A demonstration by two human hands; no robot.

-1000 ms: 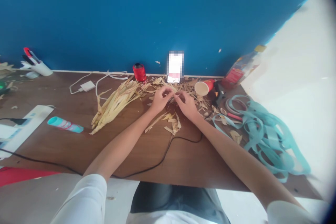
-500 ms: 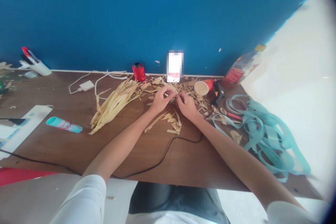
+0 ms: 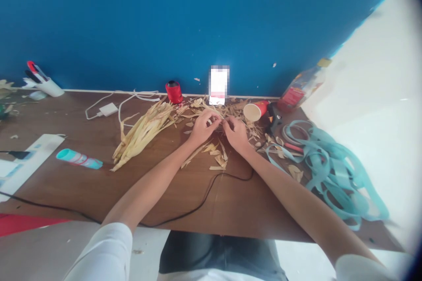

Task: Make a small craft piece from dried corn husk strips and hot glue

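Observation:
My left hand (image 3: 201,128) and my right hand (image 3: 236,134) meet above the middle of the table, thumbs and fingers pinched, fingertips almost touching. Whatever they pinch is too small and too hidden to make out. Dried husk scraps (image 3: 234,107) lie behind and around both hands. More husk pieces (image 3: 216,156) are scattered just in front of them. To the left of my left hand rests a bundle of long dry corn husks (image 3: 141,134). A lit phone (image 3: 218,85), its screen blurred out, leans on the wall beyond my fingers.
Right of my hands are a tipped paper cup (image 3: 253,112), a black glue gun (image 3: 273,118), a bottle (image 3: 303,88) and tangled teal ribbon (image 3: 343,167). A black cable (image 3: 211,191) crosses the table front. A red roll (image 3: 174,92), charger (image 3: 108,109), blue tube (image 3: 79,158) and power strip (image 3: 36,156) lie left.
The view has shifted very slightly. Both hands keep their pinch in nearly the same place, with only a small movement of the fingers.

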